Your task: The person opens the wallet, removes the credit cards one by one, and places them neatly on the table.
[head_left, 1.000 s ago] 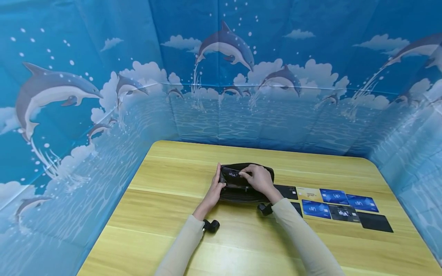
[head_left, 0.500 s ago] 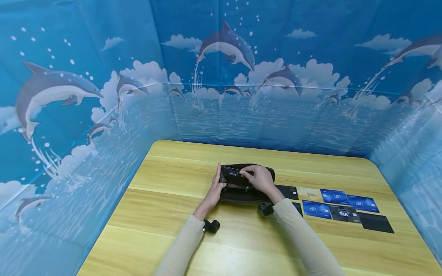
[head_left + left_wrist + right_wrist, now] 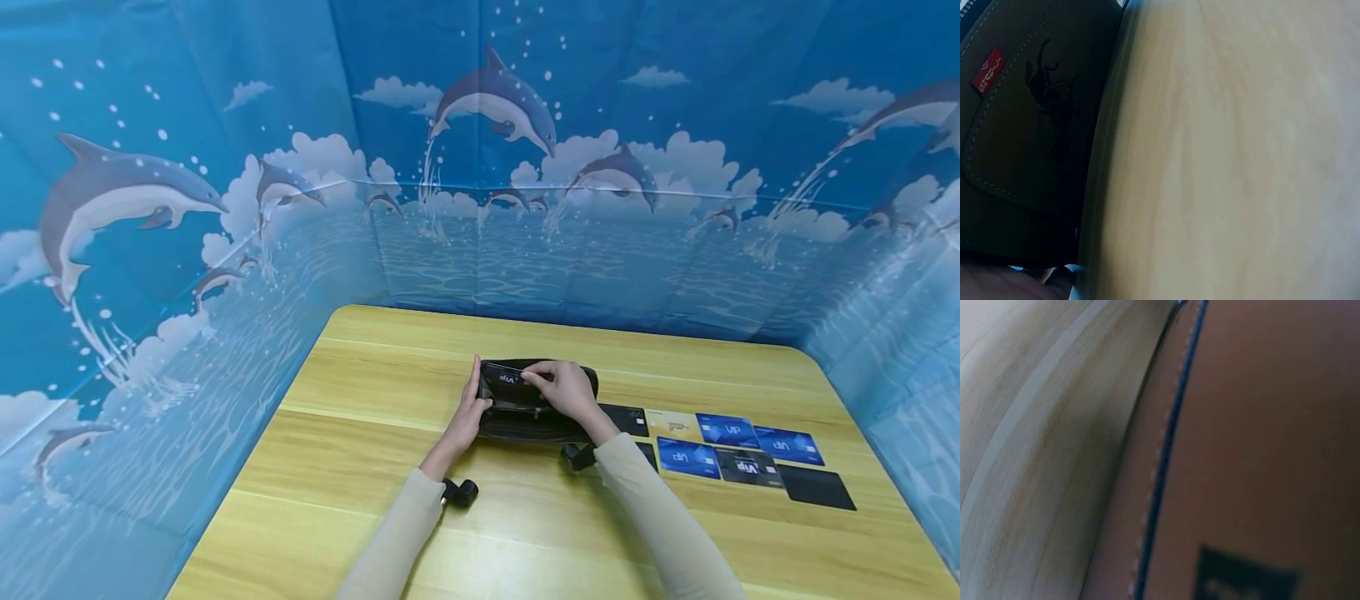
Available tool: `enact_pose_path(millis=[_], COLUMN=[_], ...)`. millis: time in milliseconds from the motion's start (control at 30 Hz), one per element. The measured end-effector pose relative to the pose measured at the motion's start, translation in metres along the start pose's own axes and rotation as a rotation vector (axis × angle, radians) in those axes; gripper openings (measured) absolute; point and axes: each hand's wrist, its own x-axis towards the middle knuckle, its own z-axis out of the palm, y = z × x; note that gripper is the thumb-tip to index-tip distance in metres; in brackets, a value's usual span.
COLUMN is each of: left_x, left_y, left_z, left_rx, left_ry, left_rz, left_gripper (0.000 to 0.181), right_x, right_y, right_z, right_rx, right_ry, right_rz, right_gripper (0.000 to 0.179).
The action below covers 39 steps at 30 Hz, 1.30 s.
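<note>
A black wallet (image 3: 525, 427) lies spread open on the table in the head view, its inner pockets showing. My left hand (image 3: 465, 417) grips its left end, thumb at the front edge and fingers along the outer side. With thumb and fingertips, my right hand (image 3: 566, 392) pinches a black VIP card (image 3: 510, 379) that sits partly in the wallet's pocket. The left wrist view shows the wallet's stitched outer face (image 3: 1022, 156) with a red tag (image 3: 989, 72). A close, blurred stitched surface (image 3: 1260, 437) fills much of the right wrist view; the right fingers are hidden there.
Right of the wallet, several cards lie in two rows, including a gold card (image 3: 675, 425), a blue card (image 3: 727, 430) and a plain black card (image 3: 816, 486). Some black cards are partly covered by the right forearm. A dolphin-print curtain (image 3: 480, 250) surrounds the wooden table (image 3: 337, 467).
Both hands, the wallet and the card keep nearly the same positions. Only a slight shift of the whole head view shows.
</note>
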Motion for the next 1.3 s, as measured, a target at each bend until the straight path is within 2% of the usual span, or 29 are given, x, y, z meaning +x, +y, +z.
enact_pose_path(millis=[500, 767, 1000, 1300], left_x=[0.0011, 0.0019, 0.0015, 0.0019], left_y=[-0.0011, -0.0025, -0.0028, -0.0013], left_z=[0.0004, 0.0005, 0.0005, 0.0003], left_rx=[-0.01, -0.022, -0.013, -0.015], left_ry=[-0.001, 0.013, 0.01, 0.011], left_rz=[0.01, -0.004, 0.001, -0.008], left_gripper=[0.071, 0.073, 0.074, 0.073], right_x=[-0.0009, -0.0008, 0.0008, -0.0004], right_y=[0.0034, 0.0038, 0.0063, 0.006], right_z=[-0.0018, -0.0049, -0.0056, -0.0099], right_rx=[0.149, 0.355, 0.458, 0.542], right_ry=[0.043, 0.019, 0.006, 0.009], right_rz=[-0.025, 0.053, 0.1, 0.053], right_gripper=[0.026, 0.029, 0.032, 0.03])
